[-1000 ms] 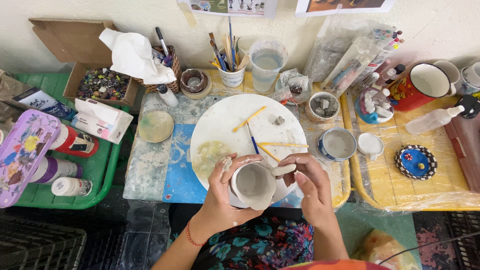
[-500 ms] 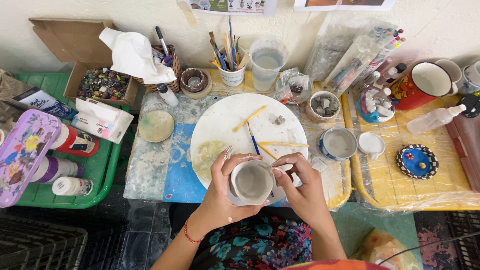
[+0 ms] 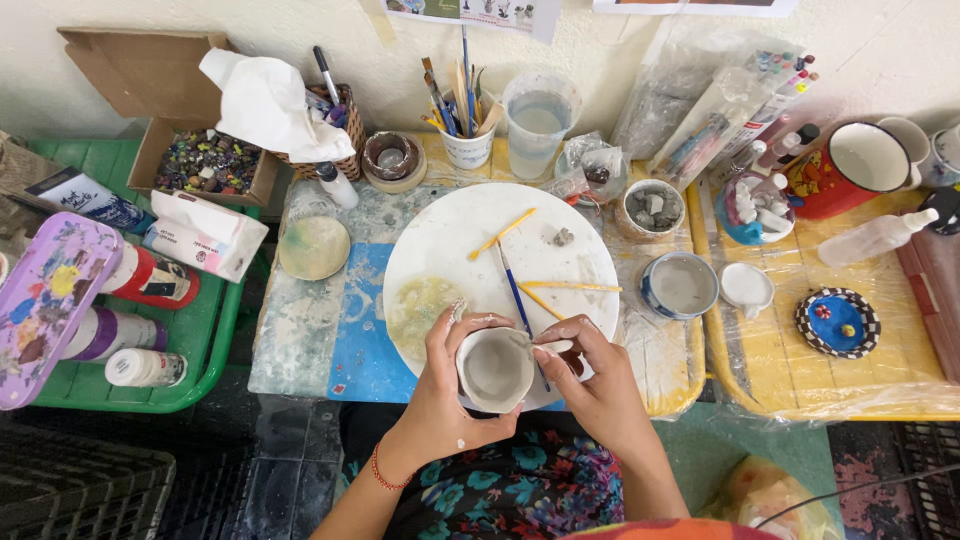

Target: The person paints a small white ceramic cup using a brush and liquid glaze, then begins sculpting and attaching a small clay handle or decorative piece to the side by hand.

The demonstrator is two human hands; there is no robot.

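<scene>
My left hand (image 3: 447,395) cups a small grey clay cup (image 3: 494,368) from the left and below, thumb on its rim. My right hand (image 3: 592,372) pinches the cup's right rim with fingertips. Both hands hover over the near edge of a large white round board (image 3: 470,235). On the board lie a blue-handled brush (image 3: 515,288), yellow sticks (image 3: 503,232) and a small lump of clay (image 3: 563,237).
A jar of brushes (image 3: 467,148) and a water cup (image 3: 538,122) stand at the back. A bowl of clay lumps (image 3: 651,208), a slip bowl (image 3: 680,285), a red mug (image 3: 848,168) and a blue patterned dish (image 3: 838,322) sit to the right. A cardboard box (image 3: 205,165), paint bottles (image 3: 145,368) and a purple palette (image 3: 45,305) are at the left.
The cup has turned a little in my hands, and my right fingers have shifted along its rim. Nothing else on the table has moved.
</scene>
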